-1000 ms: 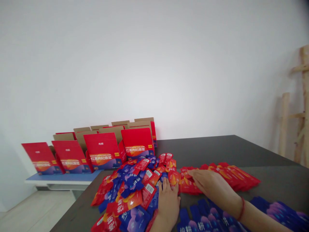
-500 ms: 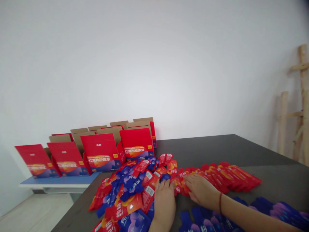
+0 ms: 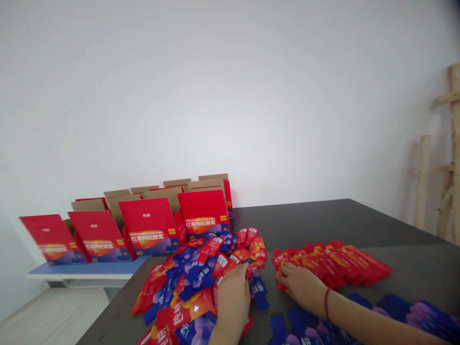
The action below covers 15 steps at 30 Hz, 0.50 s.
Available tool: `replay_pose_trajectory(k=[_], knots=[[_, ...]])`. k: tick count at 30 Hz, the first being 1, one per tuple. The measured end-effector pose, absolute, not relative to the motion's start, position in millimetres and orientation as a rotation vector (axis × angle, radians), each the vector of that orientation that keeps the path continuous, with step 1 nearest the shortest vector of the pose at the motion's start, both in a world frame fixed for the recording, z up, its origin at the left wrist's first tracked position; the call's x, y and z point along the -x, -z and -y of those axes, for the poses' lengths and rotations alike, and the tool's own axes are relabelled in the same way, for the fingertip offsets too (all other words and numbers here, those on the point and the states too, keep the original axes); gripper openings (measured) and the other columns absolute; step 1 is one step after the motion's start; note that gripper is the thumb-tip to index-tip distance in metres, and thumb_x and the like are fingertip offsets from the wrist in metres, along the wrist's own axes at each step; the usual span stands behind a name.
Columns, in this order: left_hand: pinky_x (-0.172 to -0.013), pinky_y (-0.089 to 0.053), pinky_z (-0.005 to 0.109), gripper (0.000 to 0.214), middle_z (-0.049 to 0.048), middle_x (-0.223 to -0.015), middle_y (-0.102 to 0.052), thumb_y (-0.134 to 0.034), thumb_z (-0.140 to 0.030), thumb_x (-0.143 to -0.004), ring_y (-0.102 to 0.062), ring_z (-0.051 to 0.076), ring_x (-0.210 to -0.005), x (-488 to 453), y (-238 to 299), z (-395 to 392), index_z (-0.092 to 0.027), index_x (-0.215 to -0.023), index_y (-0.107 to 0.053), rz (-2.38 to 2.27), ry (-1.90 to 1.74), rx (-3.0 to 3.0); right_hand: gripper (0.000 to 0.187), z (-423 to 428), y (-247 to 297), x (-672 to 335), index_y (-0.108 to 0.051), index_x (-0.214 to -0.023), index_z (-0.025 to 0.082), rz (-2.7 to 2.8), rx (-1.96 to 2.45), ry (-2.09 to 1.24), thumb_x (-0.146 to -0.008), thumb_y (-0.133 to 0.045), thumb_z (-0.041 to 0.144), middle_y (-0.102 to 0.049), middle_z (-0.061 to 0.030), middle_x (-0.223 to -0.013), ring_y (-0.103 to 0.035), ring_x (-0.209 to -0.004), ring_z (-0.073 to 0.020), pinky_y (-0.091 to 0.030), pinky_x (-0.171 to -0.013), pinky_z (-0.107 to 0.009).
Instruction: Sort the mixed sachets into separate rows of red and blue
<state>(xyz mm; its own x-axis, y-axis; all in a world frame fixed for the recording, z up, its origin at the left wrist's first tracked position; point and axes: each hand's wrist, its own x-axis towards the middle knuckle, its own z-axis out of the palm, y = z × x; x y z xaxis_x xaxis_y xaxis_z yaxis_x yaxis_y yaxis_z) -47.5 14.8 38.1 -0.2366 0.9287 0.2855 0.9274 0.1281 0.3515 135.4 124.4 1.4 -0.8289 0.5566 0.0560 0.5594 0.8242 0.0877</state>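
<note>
A mixed heap of red and blue printed pouches (image 3: 196, 275) lies on the left part of the dark table. At its right edge is my left hand (image 3: 233, 294), fingers curled together round a red pouch (image 3: 252, 268) that is mostly covered. Beside that hand a blue pouch (image 3: 259, 290) lies on the table. My right hand (image 3: 304, 286), with a red string on its wrist, has its fingers closed on the red pouch at the left end of an overlapping row of red pouches (image 3: 345, 263). Its fingertips partly hide that pouch.
Several open red cartons (image 3: 149, 227) stand behind and left of the heap, some on a blue-topped side bench (image 3: 89, 269). A row of blue pouches (image 3: 398, 309) lies along the near right, under my right forearm. A wooden frame (image 3: 454, 153) stands at the far right.
My left hand has drawn back left over the heap, uncovering a blue pouch. My right hand has shifted slightly right with a red pouch against the row, widening the gap to the heap.
</note>
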Motion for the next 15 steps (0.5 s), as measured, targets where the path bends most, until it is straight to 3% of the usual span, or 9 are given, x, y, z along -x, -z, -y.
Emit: replay_pose_trajectory(k=[8,15], knots=[[-0.102,-0.041,0.034,0.047,0.007,-0.127,-0.063,-0.038,-0.008,-0.086,-0.058,0.021,-0.115,47,-36,-15,-0.017,-0.127,-0.058,-2.314,-0.702,-1.909,0.037,-139,3,-159,-0.064,-0.119,0.018,2.965,0.887,0.077,-0.082,-0.056,0.015,-0.063,-0.0125,-0.116,-0.055,-0.111,-0.0311,-0.047,-0.092,-0.046],[-0.096,-0.044,0.033,0.043,0.0076,-0.119,-0.067,-0.037,-0.009,-0.087,-0.061,0.021,-0.11,47,-28,-18,-0.018,-0.122,-0.06,-2.25,-0.744,-1.924,0.041,-161,-1,-186,-0.067,-0.113,0.02,2.864,0.915,-0.283,-0.077,-0.051,0.008,-0.061,-0.0125,-0.118,-0.054,-0.114,-0.0285,-0.042,-0.098,-0.042]])
